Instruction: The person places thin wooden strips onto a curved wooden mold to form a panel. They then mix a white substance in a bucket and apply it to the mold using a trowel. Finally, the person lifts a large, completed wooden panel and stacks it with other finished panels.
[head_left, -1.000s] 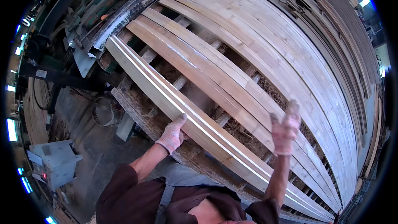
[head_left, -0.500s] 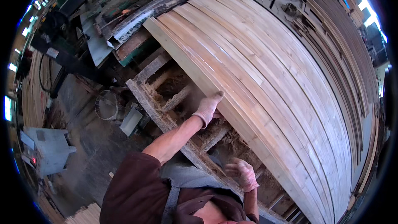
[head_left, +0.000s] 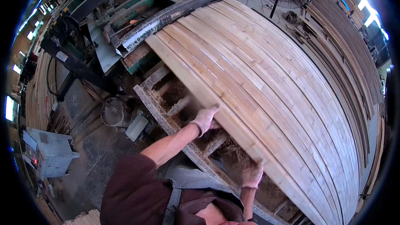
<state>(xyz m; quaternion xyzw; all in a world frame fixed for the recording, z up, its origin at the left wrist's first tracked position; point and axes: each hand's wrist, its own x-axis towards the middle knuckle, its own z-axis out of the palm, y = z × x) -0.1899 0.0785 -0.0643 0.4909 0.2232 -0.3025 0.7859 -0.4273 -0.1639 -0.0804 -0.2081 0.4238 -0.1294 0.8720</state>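
Long pale wooden boards (head_left: 266, 87) lie side by side, their joints running from upper left to lower right. Along the near edge runs the outermost wooden board (head_left: 189, 84). My left hand (head_left: 205, 120), in a light knitted glove, grips this board with the thumb over its top edge; the fingers underneath are mostly hidden. Farther down the same board, my right hand (head_left: 252, 175) is also gloved and closed on its edge, the fingertips partly hidden by the wood.
Below the boards, a dusty frame with crossbars (head_left: 179, 105) holds shavings. A metal beam (head_left: 166, 14) borders their far left end. A bucket (head_left: 113, 112) and grey machine box (head_left: 52, 152) stand on the left floor. Stacked planks (head_left: 346, 54) lie at right.
My right hand has risen from over the frame to the near board's edge and closed on it. My left hand keeps its hold. The view has shifted slightly.
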